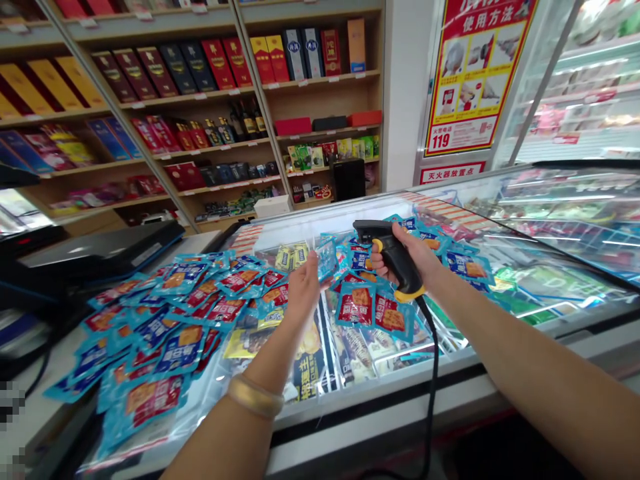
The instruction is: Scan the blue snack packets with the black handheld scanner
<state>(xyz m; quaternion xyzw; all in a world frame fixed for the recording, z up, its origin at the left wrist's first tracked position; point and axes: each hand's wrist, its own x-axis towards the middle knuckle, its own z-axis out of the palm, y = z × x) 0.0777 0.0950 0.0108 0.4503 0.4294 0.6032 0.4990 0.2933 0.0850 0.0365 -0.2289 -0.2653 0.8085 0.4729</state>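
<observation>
My right hand [417,257] grips a black and yellow handheld barcode scanner [397,260] by its handle, its head pointing left. A cable runs down from the handle's base. Facing the scanner, my left hand [304,287] holds up a small light-blue snack packet [327,260] between thumb and fingers. A gold bangle [256,396] circles my left wrist. Blue snack packets with red or dark-blue labels lie in a large heap [175,320] at the left. Two red-labelled packets [373,310] lie below the scanner, and more packets [463,263] spread behind my right hand.
The packets rest on the glass top of a chest freezer [300,417] with goods inside. Black counter equipment [120,247] stands at the left. Shelves [200,100] of boxes and bottles line the back. A red poster [480,73] hangs on the wall beside a glass-fronted cooler [575,100].
</observation>
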